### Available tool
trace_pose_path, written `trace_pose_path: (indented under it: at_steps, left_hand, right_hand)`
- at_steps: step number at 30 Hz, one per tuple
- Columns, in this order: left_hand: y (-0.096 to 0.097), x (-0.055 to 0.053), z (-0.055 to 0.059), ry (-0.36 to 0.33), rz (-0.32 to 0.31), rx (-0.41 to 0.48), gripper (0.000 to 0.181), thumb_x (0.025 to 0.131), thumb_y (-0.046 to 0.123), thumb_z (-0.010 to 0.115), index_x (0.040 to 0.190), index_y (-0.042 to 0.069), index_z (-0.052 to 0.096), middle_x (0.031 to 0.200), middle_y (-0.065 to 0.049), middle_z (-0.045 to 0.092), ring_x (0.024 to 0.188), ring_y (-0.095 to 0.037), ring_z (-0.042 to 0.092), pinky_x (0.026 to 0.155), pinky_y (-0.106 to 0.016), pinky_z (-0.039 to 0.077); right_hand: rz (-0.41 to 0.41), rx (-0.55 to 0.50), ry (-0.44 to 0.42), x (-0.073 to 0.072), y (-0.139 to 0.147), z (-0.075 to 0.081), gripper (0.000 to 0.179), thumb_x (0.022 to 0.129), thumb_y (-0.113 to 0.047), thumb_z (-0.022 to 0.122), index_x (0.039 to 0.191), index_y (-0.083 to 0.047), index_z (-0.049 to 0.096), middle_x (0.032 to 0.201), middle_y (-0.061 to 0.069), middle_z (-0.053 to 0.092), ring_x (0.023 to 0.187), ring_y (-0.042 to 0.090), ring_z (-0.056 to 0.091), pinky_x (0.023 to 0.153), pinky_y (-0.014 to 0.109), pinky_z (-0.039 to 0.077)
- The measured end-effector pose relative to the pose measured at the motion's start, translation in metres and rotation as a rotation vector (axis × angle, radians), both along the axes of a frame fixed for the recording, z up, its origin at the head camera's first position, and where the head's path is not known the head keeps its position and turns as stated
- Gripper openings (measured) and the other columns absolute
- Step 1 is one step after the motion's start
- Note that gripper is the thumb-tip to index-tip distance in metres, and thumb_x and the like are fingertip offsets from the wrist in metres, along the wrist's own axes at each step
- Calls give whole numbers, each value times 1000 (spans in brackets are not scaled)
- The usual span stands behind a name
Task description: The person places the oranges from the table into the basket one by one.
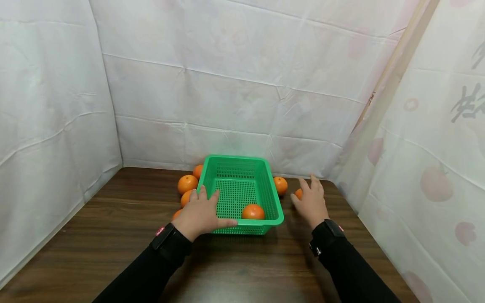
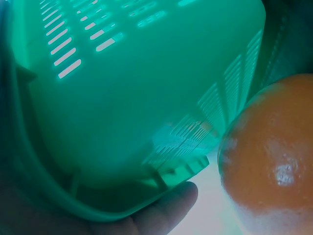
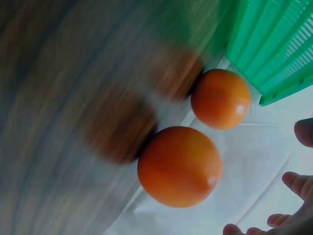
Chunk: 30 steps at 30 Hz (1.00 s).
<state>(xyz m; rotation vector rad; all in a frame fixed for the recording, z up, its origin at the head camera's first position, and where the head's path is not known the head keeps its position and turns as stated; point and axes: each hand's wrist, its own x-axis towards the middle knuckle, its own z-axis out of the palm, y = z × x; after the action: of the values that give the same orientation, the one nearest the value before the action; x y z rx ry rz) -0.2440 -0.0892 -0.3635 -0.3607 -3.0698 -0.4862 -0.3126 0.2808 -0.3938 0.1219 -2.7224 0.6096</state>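
Note:
A green plastic basket [image 1: 242, 158] with slotted walls stands on the wooden table, one orange [image 1: 253, 211] inside near its front. My left hand [image 1: 198, 213] rests at its front left corner, fingers spread over the left rim and thumb straight along the front rim. Close to that hand, the left wrist view shows an orange [image 2: 274, 156] outside the basket. My right hand [image 1: 311, 205] reaches over an orange [image 1: 298, 193] to the right of the basket, fingers spread apart. Another orange [image 1: 280, 185] lies between that one and the basket wall.
Several oranges [image 1: 187, 183] line the basket's left side. White cloth [image 1: 235, 97] hangs behind the dark wooden table [image 1: 102, 235] and along both sides. The table's back edge runs close behind the basket.

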Motion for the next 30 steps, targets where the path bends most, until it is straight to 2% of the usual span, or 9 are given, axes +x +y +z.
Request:
trace_pose_path:
  at_steps: [11, 15, 17, 23, 30]
  left_hand:
    - [0, -2, -2, 11, 0, -17, 127, 76, 97, 59, 169, 15, 33, 171, -38, 19, 157, -62, 21, 105, -73, 50]
    - [1, -3, -2, 5, 2, -16, 127, 76, 97, 59, 169, 15, 32, 171, -37, 19, 157, -61, 21, 108, -73, 48]
    - [1, -2, -2, 0, 2, -13, 127, 76, 97, 59, 169, 15, 32, 171, -37, 19, 157, -61, 20, 109, -74, 47]
    - [3, -2, -3, -7, -1, -6, 127, 76, 97, 59, 169, 16, 31, 172, -36, 18, 158, -61, 20, 108, -73, 47]
    - [4, -3, -2, 1, -5, -15, 127, 76, 97, 58, 169, 15, 32, 172, -36, 19, 157, -61, 21, 109, -74, 46]
  right_hand:
    - [-17, 61, -150, -18, 14, 2, 78, 106, -32, 65, 169, -10, 26, 176, 31, -2, 159, 60, 7, 118, 78, 28]
    - [-18, 79, -184, -22, 20, -4, 77, 106, -32, 65, 169, -9, 27, 175, 33, 3, 157, 62, 10, 118, 78, 27]
    - [-18, 85, -201, -24, 24, -8, 76, 105, -32, 66, 167, -7, 30, 173, 35, 11, 154, 63, 16, 116, 78, 31]
    - [-2, 143, -232, -31, 32, -19, 66, 104, -29, 66, 161, -5, 42, 159, 37, 36, 133, 63, 45, 98, 69, 49]
    - [35, 180, -260, -31, 33, -24, 57, 101, -25, 71, 151, -5, 53, 148, 36, 44, 110, 55, 54, 86, 59, 50]
